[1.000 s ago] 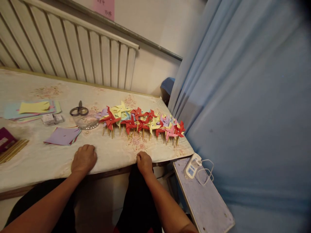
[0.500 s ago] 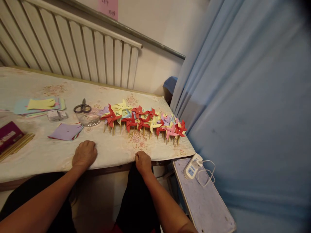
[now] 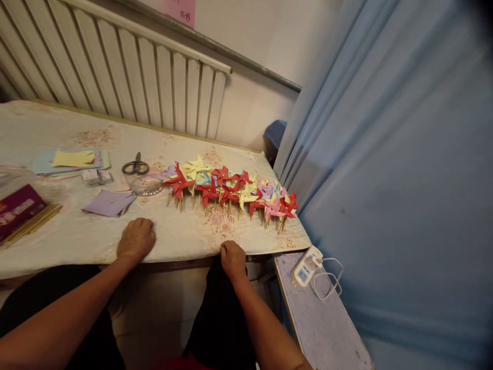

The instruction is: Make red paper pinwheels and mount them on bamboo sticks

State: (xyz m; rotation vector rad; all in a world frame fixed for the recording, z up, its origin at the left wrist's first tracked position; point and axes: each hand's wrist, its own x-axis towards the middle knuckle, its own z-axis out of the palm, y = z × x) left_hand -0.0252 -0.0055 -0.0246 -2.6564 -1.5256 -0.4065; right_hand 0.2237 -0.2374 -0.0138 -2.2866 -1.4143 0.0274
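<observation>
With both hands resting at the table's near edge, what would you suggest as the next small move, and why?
Probably reach the left hand forward to the purple paper squares. Both it and the right hand lie closed on the tablecloth edge, holding nothing else; that stack lies just beyond the left knuckles, nearer than the scissors or pinwheels.

My left hand (image 3: 136, 239) rests palm down, fingers curled loosely under, its forearm reaching in from lower left. My right hand (image 3: 232, 258) sits closed in a loose fist, knuckles up, wrist bent, its forearm angling in from lower right.
</observation>
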